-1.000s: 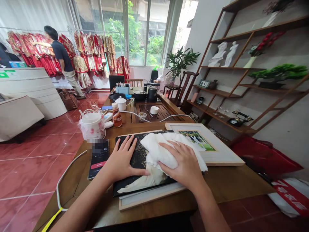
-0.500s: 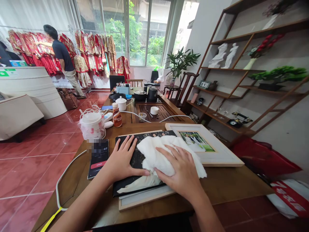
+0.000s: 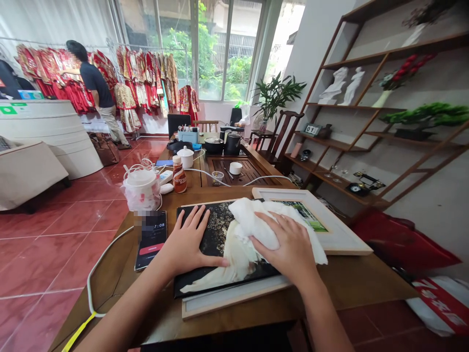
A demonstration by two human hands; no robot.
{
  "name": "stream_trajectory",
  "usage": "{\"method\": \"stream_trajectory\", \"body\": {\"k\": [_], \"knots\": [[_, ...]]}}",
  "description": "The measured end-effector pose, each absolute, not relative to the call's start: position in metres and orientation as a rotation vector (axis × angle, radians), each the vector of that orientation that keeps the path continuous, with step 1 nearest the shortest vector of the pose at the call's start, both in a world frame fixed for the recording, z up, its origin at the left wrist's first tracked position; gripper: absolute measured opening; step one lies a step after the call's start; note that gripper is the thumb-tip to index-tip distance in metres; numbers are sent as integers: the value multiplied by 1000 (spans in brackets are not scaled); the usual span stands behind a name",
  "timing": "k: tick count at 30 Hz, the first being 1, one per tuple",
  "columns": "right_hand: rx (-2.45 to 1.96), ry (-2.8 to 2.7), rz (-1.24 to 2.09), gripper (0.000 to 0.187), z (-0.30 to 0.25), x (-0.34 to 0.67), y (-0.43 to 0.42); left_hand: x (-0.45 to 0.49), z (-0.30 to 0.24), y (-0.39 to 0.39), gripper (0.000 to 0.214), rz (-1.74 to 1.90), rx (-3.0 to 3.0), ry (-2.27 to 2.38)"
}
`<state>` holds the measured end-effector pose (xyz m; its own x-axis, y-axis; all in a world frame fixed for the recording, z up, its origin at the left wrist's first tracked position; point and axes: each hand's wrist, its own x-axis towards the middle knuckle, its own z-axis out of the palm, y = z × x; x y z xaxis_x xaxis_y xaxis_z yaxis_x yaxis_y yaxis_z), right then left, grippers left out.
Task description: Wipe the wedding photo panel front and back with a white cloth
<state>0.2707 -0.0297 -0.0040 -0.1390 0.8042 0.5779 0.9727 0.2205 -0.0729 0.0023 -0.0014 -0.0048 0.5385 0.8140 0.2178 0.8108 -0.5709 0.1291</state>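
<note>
Our left hand (image 3: pixel 186 247) lay flat on the dark photo print (image 3: pixel 214 230), fingers spread and released, gripping nothing, the thumb pointing toward three o'clock along the picture's lower part. Our right hand (image 3: pixel 289 247) rested on the white cloth (image 3: pixel 252 220), its fingers curved over the bunched fabric and grasping it against the print's right half. The cloth spilled toward two o'clock, touching the edge of the pale framed photo (image 3: pixel 340 239) that sat just beside the print at three o'clock. The print itself sat on a light wooden frame (image 3: pixel 234 300), whose border showed at six o'clock, near the front edge of the wooden table (image 3: pixel 359 278). At nine o'clock of the print lay a phone (image 3: pixel 151 237) with its screen lit, and a white cable (image 3: pixel 98 264) ran off the table's edge beyond it. At eleven o'clock stood a bagged white container (image 3: pixel 142 188) and, just beside it, a small brown bottle (image 3: pixel 179 178). Far off at ten o'clock a person (image 3: pixel 95 93) stood at a rack of red garments (image 3: pixel 146 78).
</note>
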Motion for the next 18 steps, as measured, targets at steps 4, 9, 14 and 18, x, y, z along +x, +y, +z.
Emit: {"method": "stream_trajectory", "body": {"k": [4,9,14,18], "knots": [[-1598,-2028,-408,48,-1,256,-32,3,-5,-2,119,405,2745,1450],[-1486,-2106,-281,52,3,224,-40,4,-6,-1,106,423,2767,1425],[-1453,-2138,-204,54,4,212,-44,3,-6,-1,100,385,2759,1415],[-1476,-2126,-253,54,2,226,-42,3,-5,-1,108,385,2750,1432]]}}
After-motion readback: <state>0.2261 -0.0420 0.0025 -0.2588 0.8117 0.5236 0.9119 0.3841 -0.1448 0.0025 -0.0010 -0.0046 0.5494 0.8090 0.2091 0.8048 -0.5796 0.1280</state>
